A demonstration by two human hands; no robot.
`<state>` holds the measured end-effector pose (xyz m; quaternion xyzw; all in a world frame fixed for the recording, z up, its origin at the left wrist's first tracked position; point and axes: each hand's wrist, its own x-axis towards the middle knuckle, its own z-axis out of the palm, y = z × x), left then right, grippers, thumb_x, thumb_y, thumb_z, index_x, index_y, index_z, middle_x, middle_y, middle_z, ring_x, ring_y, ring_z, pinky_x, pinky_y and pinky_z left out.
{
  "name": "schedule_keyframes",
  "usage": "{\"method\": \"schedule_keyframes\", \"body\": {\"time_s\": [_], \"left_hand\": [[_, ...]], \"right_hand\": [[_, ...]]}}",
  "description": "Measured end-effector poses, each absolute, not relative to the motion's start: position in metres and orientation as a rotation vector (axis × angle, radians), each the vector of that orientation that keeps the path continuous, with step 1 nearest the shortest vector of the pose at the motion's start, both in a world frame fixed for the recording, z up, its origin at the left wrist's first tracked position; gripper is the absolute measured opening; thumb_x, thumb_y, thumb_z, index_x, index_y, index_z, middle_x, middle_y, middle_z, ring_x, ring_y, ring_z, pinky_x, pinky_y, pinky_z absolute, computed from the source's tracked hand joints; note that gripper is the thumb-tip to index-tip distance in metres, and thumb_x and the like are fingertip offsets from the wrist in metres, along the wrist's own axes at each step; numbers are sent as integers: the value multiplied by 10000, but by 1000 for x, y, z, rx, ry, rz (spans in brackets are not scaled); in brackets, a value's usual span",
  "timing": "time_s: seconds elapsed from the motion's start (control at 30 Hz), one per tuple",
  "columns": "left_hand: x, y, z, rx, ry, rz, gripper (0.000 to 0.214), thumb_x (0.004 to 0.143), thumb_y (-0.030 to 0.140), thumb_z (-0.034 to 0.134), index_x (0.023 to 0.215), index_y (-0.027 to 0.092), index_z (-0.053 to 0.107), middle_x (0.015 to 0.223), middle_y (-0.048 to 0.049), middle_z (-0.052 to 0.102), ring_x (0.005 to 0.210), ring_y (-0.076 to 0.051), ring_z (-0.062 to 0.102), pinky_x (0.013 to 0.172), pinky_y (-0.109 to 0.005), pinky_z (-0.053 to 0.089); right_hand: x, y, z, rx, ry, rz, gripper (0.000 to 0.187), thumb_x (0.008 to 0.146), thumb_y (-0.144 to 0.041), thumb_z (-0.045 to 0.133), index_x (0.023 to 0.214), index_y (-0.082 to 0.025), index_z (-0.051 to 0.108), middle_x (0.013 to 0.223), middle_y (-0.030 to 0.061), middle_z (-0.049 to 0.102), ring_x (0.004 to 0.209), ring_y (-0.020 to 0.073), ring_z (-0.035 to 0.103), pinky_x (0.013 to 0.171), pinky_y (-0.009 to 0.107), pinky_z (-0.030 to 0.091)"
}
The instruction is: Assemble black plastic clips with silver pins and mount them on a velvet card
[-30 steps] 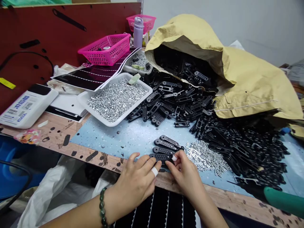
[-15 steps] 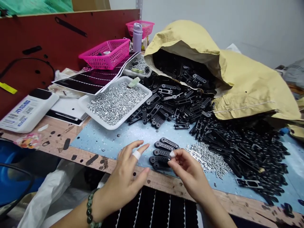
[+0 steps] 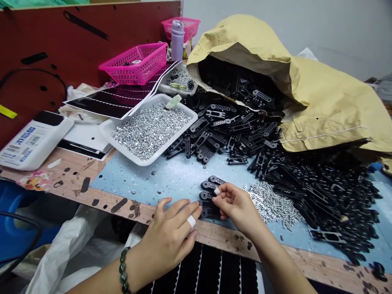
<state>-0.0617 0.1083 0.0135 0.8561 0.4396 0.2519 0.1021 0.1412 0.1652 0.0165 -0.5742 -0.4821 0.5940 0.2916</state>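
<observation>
Lower centre of frame | black bars in a row, long axes left-right | left hand open, fingertips at their left ends | right hand nearer, pinched over them, contents unclear

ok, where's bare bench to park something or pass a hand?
Free: pale blue mat between the white tray of silver hardware and the short row of black perforated links; also the paint-spotted wooden bench edge left of the left hand. Crowded: heap of silver screws and sprawling pile of black plastic parts cover most right of the right hand.
</observation>
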Motion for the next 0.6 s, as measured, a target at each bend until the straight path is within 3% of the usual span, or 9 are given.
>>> {"method": "schedule_keyframes", "body": {"time_s": [0.17, 0.37, 0.47, 0.53, 0.6], "left_hand": [[-57, 110, 14, 2514, 1286, 730, 378, 900, 214, 494, 1275, 187, 530, 1193, -47, 648, 1095, -227, 539, 995, -425, 206], [-48, 113, 7, 2509, 1364, 707, 404, 915, 256, 496, 1317, 218, 497, 1161, -51, 638, 1079, -235, 538, 1013, -461, 210], [-47, 112, 3, 2540, 1379, 722, 388, 915, 221, 493, 1302, 228, 514, 1158, -51, 637, 1077, -231, 543, 1022, -468, 216], [-48, 111, 1, 2557, 1380, 733, 367, 914, 220, 499, 1279, 226, 535, 1160, -55, 636, 1080, -232, 545, 1027, -468, 219], [-48, 110, 0, 2568, 1382, 748, 364, 913, 215, 500, 1274, 227, 541, 1161, -61, 635, 1087, -235, 544, 1030, -470, 222]], "right_hand": [[140, 163, 13, -1579, -1463, 1431, 126, 769, -274, 603, 835, -199, 526, 618, -44, 526, 452, 92, 505, 407, 220, 448], [139, 161, 20, -1680, -1940, 953, 110, 788, -197, 569, 850, -211, 479, 621, -36, 569, 486, 117, 529, 469, 236, 431], [142, 153, 25, -1719, -2085, 531, 159, 813, -231, 569, 942, -205, 480, 763, 26, 610, 602, 181, 586, 481, 279, 455], [143, 144, 24, -1584, -2149, 270, 177, 861, -216, 524, 1033, -195, 493, 906, 83, 631, 782, 230, 625, 606, 351, 518], [143, 132, 20, -1358, -2234, 186, 258, 899, -132, 441, 1146, -191, 484, 1017, 95, 653, 989, 241, 612, 871, 460, 491]]}}
